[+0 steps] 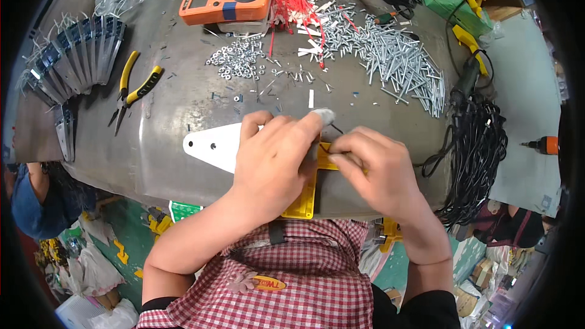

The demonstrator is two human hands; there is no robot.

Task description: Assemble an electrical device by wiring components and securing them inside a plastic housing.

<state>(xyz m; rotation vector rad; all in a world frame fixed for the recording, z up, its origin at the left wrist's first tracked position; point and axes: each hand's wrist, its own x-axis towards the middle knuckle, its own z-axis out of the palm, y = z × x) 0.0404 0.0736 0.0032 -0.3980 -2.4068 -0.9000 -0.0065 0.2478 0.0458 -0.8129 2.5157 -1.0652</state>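
Note:
My left hand (pixel 268 158) is closed over the wide end of a white tapered plate (pixel 216 145) and the top of a yellow plastic part (pixel 301 204). A pale cover wraps one of its fingertips. The plate's narrow end, with two dark holes, points left. My right hand (pixel 375 164) pinches at a thin dark cord beside the yellow part's right arm; the fingers hide most of that cord. A short dark end sticks out above, between both hands. Underneath my left palm, the join of plate and yellow part is hidden.
Yellow-handled pliers (pixel 131 85) lie left, near a fanned row of metal strips (pixel 85 55). Nuts (pixel 237 58), screws (pixel 402 61), red wires (pixel 289 3) and an orange multimeter (pixel 225 1) are farther back. Bundled black cables (pixel 478 152) sit right. Other people are at both sides.

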